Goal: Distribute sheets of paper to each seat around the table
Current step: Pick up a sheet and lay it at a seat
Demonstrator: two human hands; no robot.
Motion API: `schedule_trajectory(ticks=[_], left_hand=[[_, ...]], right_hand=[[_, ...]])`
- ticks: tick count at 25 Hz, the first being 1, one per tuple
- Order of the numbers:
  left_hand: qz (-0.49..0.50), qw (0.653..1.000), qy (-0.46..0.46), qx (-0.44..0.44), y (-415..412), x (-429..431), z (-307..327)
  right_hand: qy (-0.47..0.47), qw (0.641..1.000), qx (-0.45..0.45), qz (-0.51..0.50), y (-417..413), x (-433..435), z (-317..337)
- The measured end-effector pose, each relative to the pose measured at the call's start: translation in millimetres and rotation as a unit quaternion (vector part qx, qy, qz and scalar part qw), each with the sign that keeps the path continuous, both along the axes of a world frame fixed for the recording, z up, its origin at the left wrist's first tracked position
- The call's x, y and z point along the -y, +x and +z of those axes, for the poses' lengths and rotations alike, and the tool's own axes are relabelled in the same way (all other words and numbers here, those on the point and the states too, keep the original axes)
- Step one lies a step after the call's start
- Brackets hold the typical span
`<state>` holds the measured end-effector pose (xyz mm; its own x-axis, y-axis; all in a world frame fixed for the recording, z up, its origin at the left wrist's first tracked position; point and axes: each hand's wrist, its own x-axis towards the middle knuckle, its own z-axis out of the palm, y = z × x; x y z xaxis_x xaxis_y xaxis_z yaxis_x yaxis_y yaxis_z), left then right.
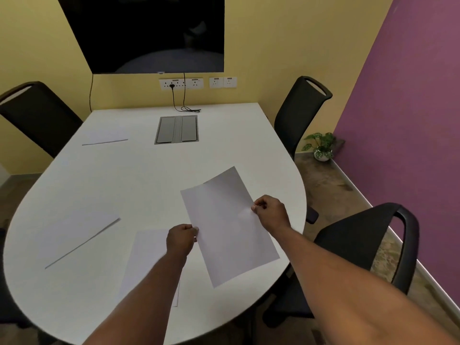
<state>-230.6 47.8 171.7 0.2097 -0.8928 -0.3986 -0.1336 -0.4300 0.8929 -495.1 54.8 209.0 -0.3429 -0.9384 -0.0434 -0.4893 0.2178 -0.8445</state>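
White sheet (229, 227), blank, held above the near-right part of the table (139, 175), tilted, long axis running far-left to near-right. Three more white sheets lie flat on the white tabletop: one far left (104, 135), one near left (79, 239) lying at an angle, one at the near edge (146, 260), partly hidden by the forearm. All barely stand out against the top.

The left forearm (139, 292) is covering the near part of a sheet (149, 247) lying on the table (139, 175), and the held sheet (229, 227) is hiding the table surface under it. The picture's edges are cutting off the screen (149, 33) at the top and the far left chair (37, 115).
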Motion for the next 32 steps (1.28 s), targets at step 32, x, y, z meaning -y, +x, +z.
schedule_trajectory(ticks=[32], left_hand=[[0.191, 0.976, 0.078, 0.066, -191, 81, -84]], right_hand=[[0.089, 0.969, -0.062, 0.22, -179, 192, -112]])
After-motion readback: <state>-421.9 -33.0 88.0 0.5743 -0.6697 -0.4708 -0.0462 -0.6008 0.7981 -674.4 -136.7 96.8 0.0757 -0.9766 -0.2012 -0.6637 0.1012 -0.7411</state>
